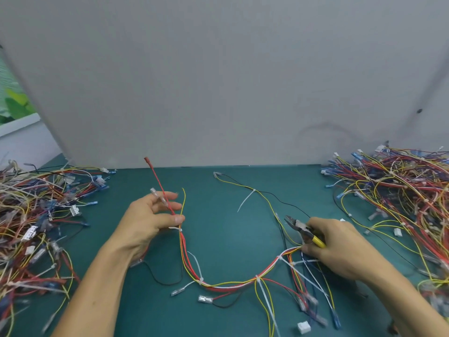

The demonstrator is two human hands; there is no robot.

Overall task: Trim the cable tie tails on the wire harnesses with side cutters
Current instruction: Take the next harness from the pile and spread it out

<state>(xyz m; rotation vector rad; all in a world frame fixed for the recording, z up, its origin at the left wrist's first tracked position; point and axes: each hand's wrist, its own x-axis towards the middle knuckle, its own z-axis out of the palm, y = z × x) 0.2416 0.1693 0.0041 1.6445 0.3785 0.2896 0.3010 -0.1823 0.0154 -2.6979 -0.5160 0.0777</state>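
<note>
Item: one wire harness [228,284], thin glossy red, yellow and white strands sagging in a U on our teal mat [218,227]. At its left end, our left hand [150,220] pinches it. At its right end, our right hand [335,246] grips yellow-handled steel side cutters [301,228], with the nose pointing up-left.

Grey panel [218,81] behind teal tabletop [230,227]; perhaps foliage [14,105] far left.

Harness [230,285] in left hand [150,220], side cutters [300,227] in right hand [340,246]
</note>
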